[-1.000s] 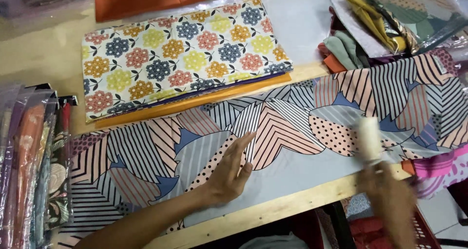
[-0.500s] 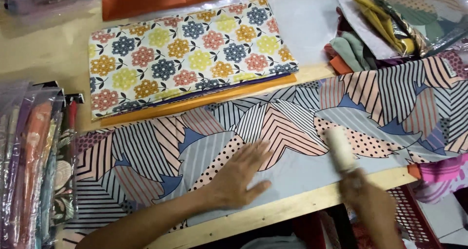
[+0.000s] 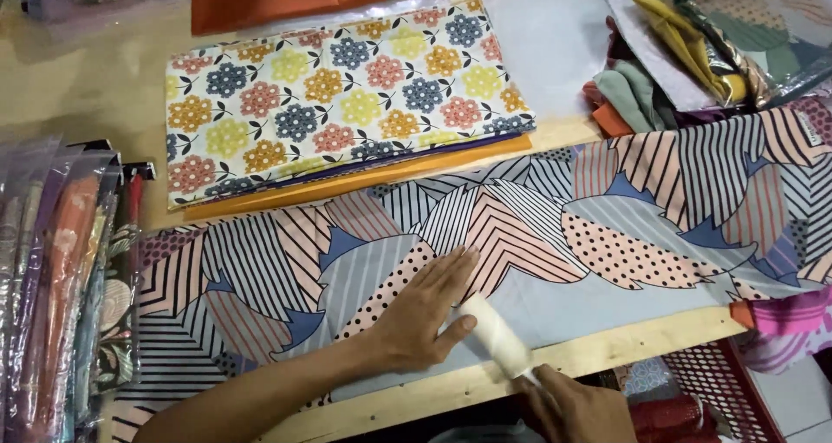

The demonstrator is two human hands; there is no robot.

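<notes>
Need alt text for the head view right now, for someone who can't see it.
A left hand presses flat on a striped, dotted leaf-print cloth spread along a wooden table edge, while the right hand holds a white lint roller on the cloth beside it. Behind lies a folded floral cloth; bagged fabrics stand at left.

Your right hand (image 3: 579,408) is running off the bottom edge, so you are seeing only its back and cannot tell how its fingers are gripping. The white roller (image 3: 496,335) is smearing with blur, hiding its handle. Your left hand (image 3: 422,315) is covering part of the striped patterned cloth (image 3: 607,226), which is running off the right edge. The bagged fabrics (image 3: 61,278) are getting cut off at the left edge.
</notes>
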